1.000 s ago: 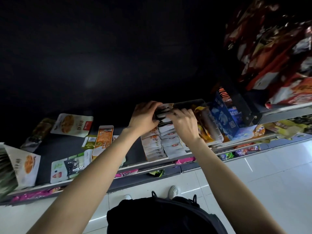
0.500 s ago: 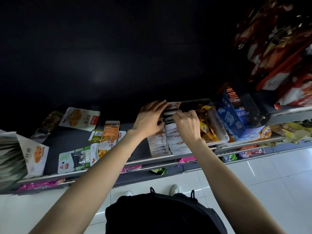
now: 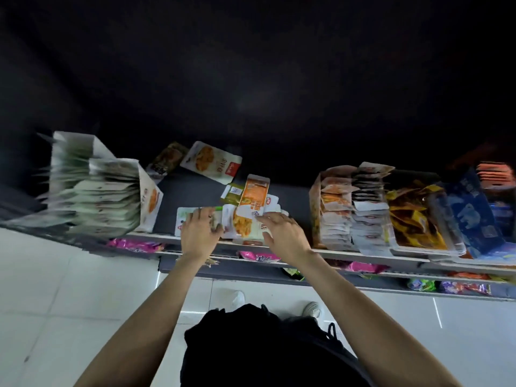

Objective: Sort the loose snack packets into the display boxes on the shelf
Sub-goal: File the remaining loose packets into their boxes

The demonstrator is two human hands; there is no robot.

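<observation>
Both arms reached out; left hand (image 3: pixel 198 233) and right hand (image 3: pixel 284 236) lay spread, fingers loose, on flat glossy loose packets (image 3: pixel 245 219), gripping nothing.

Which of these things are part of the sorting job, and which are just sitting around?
For the job:
left hand
right hand
loose packets
white packet
white display box
display box of stacked packets

Just there:
pink packets on the lower shelf
blue box
floor tiles
</observation>
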